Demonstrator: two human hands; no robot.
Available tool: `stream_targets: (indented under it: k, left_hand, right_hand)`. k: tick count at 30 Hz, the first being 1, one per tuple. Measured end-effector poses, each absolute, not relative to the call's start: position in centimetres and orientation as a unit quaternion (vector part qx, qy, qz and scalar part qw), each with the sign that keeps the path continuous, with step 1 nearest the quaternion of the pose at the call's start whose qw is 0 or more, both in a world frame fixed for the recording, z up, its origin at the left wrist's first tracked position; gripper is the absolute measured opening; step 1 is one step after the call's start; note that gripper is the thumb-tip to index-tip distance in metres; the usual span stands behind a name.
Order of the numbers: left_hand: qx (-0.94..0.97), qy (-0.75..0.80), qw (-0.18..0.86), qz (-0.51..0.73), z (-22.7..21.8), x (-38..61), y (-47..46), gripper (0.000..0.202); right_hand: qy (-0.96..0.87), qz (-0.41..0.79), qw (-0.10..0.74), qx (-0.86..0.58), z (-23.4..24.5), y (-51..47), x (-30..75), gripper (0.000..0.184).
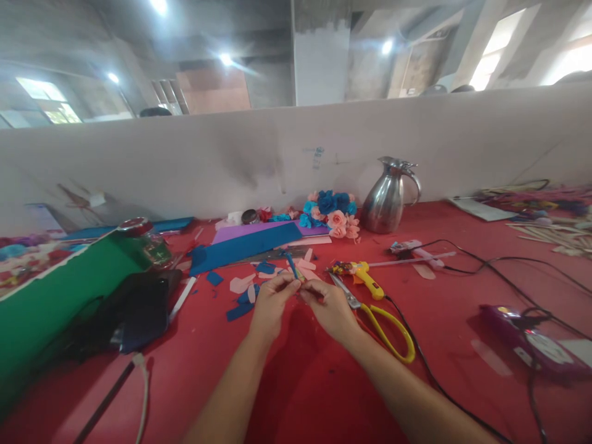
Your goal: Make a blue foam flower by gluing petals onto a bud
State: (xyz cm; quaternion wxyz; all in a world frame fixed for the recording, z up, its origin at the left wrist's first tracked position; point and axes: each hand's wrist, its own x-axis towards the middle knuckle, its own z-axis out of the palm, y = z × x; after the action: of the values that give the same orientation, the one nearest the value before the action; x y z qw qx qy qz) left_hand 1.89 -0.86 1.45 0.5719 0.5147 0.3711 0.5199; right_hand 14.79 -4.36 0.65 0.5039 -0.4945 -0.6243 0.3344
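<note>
My left hand (275, 303) and my right hand (329, 305) meet over the middle of the red table. Pinched between their fingertips is a small rolled blue paper strip (292, 265), its upper end sticking up above the fingers. The fingers cover its lower end. Around the hands lie cut pink paper pieces (241, 283) and blue paper pieces (240, 310). Scissors with yellow handles (391, 330) rest beside my right hand, next to a yellow glue gun (370, 280).
Behind stand finished paper flowers (337, 216) and a steel jug (386, 197). A blue paper sheet (250, 246) lies over a purple one. At left are a phone (145, 314), a glass jar (155, 246) and a green board (60, 308); at right, cables and a purple power strip (531, 342).
</note>
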Motion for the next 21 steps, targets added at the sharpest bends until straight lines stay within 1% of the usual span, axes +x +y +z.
stream_targets:
  k: [3,8,10,14,17,19,21]
  left_hand:
    - [0.545,0.374,0.539,0.522,1.4,1.9,-0.9,0.007]
    - [0.623,0.375,0.441,0.526,2.0,1.9,-1.3,0.011]
    - [0.64,0.372,0.419,0.526,2.2,1.9,-1.4,0.013]
    - [0.628,0.379,0.427,0.528,2.2,1.9,-1.5,0.014]
    - [0.591,0.384,0.464,0.536,1.8,2.0,-1.4,0.011]
    - [0.556,0.38,0.478,0.564,1.5,2.1,-1.3,0.012]
    - [0.527,0.392,0.463,0.596,1.2,2.1,-1.1,0.016]
  right_hand:
    - [-0.639,0.306,0.49,-0.508,0.8,-4.5,14.8,0.019]
    - [-0.666,0.245,0.474,-0.522,0.8,-4.6,14.8,0.02]
    - [-0.667,0.222,0.466,-0.538,0.7,-4.5,14.8,0.02]
    - [-0.682,0.205,0.445,-0.543,0.6,-4.5,14.8,0.021]
    - [-0.691,0.213,0.437,-0.535,0.7,-4.6,14.8,0.022]
    - [-0.692,0.205,0.423,-0.547,0.6,-4.8,14.8,0.022]
    - [-0.695,0.192,0.409,-0.559,0.4,-4.8,14.9,0.022]
